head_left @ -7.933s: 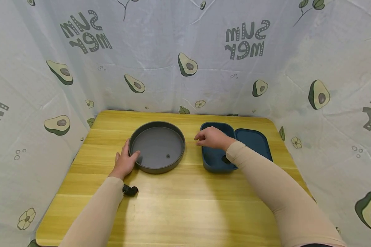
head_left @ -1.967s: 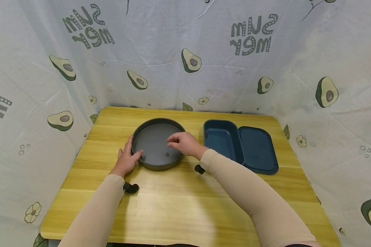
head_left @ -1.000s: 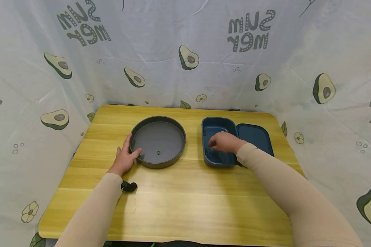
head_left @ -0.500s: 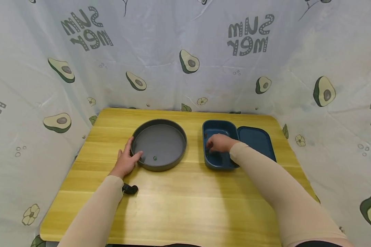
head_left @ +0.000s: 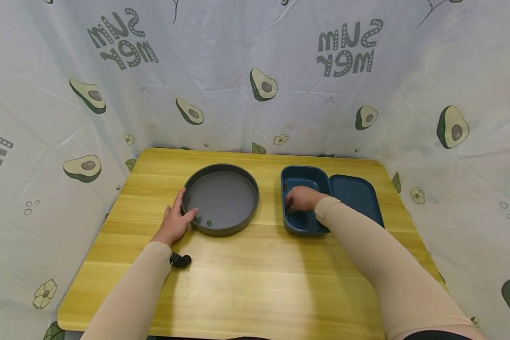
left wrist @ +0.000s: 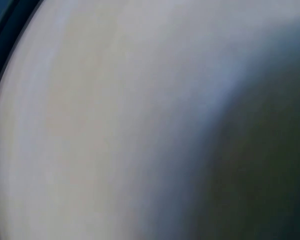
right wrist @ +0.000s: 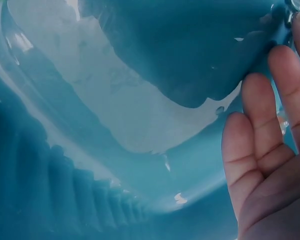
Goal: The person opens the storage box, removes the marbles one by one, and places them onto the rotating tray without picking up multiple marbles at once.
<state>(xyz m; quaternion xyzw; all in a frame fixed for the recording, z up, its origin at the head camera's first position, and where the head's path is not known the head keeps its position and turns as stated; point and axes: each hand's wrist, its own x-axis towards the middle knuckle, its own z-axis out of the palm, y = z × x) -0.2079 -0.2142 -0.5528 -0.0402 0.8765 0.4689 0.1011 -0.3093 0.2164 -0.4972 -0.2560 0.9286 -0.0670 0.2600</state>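
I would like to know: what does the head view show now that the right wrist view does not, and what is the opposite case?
Of these two, only the head view shows the left hand at the rim of the round grey pan, the small green piece in that pan, the flat blue lid and the wooden table.

Only the right wrist view shows the palm side of the fingers close up.

Both show the right hand in the blue box.
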